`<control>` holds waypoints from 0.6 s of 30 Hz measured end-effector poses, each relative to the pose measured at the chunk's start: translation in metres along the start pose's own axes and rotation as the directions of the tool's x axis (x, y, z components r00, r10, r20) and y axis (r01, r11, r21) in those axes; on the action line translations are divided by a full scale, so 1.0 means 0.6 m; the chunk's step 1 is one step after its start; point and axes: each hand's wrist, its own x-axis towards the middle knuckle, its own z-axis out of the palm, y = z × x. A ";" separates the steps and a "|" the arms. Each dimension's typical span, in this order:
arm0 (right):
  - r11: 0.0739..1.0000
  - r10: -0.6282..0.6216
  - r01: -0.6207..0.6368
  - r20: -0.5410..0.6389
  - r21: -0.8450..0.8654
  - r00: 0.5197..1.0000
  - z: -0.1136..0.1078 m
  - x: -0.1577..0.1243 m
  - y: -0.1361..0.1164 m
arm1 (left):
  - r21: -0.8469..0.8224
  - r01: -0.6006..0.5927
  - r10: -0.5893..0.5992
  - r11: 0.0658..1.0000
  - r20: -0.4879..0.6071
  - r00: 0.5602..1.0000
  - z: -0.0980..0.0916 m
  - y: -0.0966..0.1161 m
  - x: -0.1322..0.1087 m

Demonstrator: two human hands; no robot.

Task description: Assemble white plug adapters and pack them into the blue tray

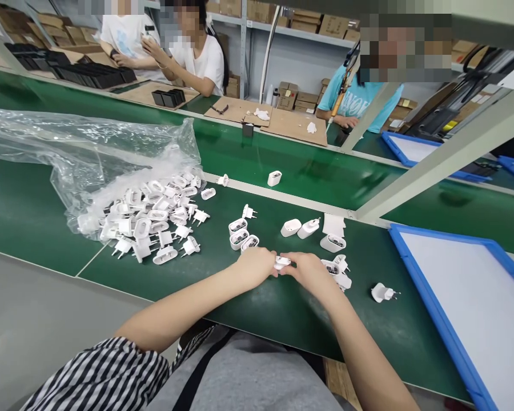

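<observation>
Both of my hands meet over the green table, fingers closed around one small white plug piece [282,262]. My left hand [258,267] grips its left side, and my right hand [306,271] pinches it from the right. Just beyond my left hand stand several open white charger housings [239,238] with circuit parts inside. Beside my right hand, another open housing [330,266] lies among loose white plug pieces, partly hidden by the hand. Farther off are a white charger with pins [309,228] and a housing [290,228]. A single plug piece [384,293] lies to the right.
A heap of white plug pieces [154,214] spills from a clear plastic bag [124,148] on the left. At right lies a blue-framed white tray [466,274]. A slanted metal post [437,131] rises beyond it. A green conveyor [325,185] runs behind, with several people across it.
</observation>
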 end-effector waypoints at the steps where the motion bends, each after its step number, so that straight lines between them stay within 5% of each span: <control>1: 0.999 0.014 -0.013 0.030 -0.050 0.999 -0.005 0.004 -0.005 | 0.007 0.003 -0.003 1.000 0.073 0.997 -0.014 0.002 0.008; 4: 0.981 0.040 -0.026 0.072 -0.193 0.997 -0.013 0.014 -0.020 | 0.011 0.008 -0.010 1.000 0.251 0.968 -0.048 0.010 0.033; 10: 0.976 -0.002 0.032 0.138 -0.215 0.990 -0.018 0.025 -0.024 | 0.051 0.028 -0.046 0.998 0.390 0.920 -0.068 0.022 0.056; 13: 0.993 0.002 0.009 0.102 -0.114 0.995 -0.012 0.020 -0.011 | 0.044 0.031 -0.043 0.999 0.296 0.954 -0.051 0.020 0.040; 18: 0.994 -0.050 0.050 -0.003 0.094 0.999 0.004 -0.016 0.002 | -0.014 0.028 -0.028 1.000 -0.017 0.999 -0.002 0.019 -0.010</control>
